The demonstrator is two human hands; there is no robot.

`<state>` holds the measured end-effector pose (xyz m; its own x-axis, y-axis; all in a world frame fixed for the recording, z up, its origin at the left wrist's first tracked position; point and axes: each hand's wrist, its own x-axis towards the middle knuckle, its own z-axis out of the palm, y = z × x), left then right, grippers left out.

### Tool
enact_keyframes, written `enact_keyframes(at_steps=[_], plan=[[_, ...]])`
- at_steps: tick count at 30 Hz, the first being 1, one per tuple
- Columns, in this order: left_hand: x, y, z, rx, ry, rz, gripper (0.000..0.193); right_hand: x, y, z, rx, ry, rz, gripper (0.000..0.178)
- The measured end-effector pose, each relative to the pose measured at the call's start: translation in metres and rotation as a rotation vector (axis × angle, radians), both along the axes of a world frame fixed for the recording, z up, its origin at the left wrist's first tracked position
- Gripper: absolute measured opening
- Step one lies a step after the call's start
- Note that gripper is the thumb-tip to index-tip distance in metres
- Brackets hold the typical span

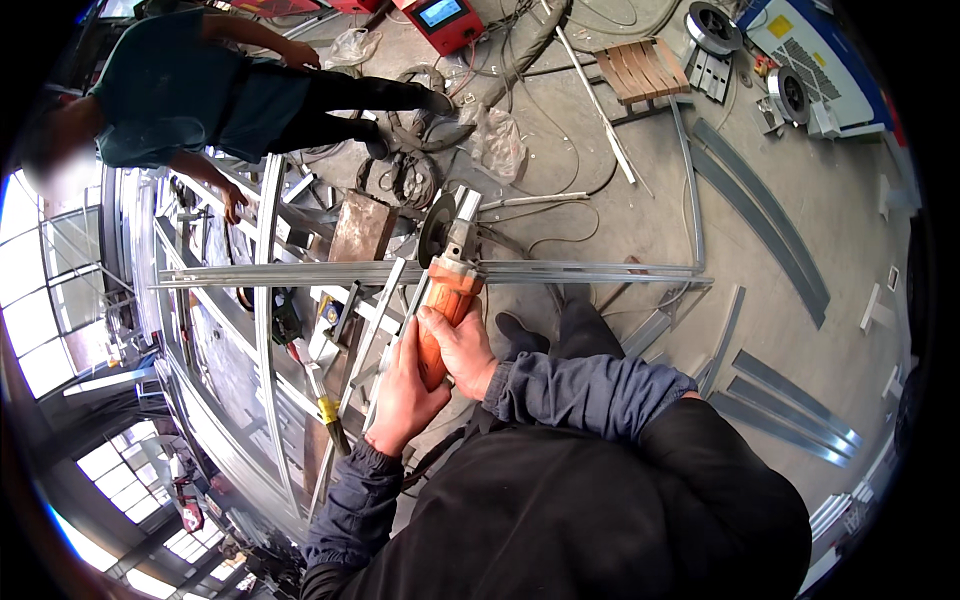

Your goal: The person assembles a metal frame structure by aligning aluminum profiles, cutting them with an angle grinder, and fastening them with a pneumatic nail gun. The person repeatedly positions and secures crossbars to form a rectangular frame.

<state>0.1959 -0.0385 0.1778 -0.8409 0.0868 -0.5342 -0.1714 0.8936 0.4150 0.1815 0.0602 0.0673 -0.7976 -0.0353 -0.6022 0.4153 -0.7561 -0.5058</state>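
Note:
Both hands are wrapped round the orange body of an angle grinder (447, 312), which points away from me. My left hand (403, 392) grips the rear of its body from the left. My right hand (462, 348) holds it from the right, with the thumb laid along the top. The grinder's dark disc (436, 228) stands on edge at the left of its metal head. Just beneath the head runs a bundle of long metal bars (570, 270), crossing from left to right. Whether the disc touches the bars I cannot tell.
A person (190, 90) in a dark shirt stands at the far left. Cables (410, 180) lie on the floor ahead, near a red machine (440, 22) and a slatted wooden stool (640, 70). Curved metal strips (760, 215) lie at the right. A metal frame (265, 360) stands at the left.

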Motion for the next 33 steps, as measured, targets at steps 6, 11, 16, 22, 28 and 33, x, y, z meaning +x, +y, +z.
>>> enact_keyframes(at_steps=[6, 11, 16, 22, 28, 33], plan=[[-0.002, -0.028, -0.011, 0.076, 0.090, -0.023, 0.108, -0.001, -0.001, 0.012, -0.030, 0.009, 0.102, 0.058], [-0.009, -0.040, -0.013, 0.131, 0.059, -0.079, 0.109, 0.003, 0.016, 0.000, -0.060, -0.002, 0.190, 0.053], [-0.022, -0.051, -0.018, 0.209, 0.046, -0.065, 0.110, -0.010, 0.014, -0.001, -0.042, -0.008, 0.195, 0.054], [-0.041, -0.063, -0.023, 0.251, 0.003, -0.092, 0.108, -0.020, 0.004, 0.000, -0.021, -0.022, 0.129, 0.054], [-0.050, -0.055, -0.027, 0.322, -0.035, -0.047, 0.109, -0.029, 0.000, -0.008, -0.033, -0.015, 0.061, 0.059], [-0.063, -0.051, -0.030, 0.345, -0.069, -0.047, 0.109, -0.041, -0.003, 0.004, 0.037, -0.015, -0.041, 0.058]])
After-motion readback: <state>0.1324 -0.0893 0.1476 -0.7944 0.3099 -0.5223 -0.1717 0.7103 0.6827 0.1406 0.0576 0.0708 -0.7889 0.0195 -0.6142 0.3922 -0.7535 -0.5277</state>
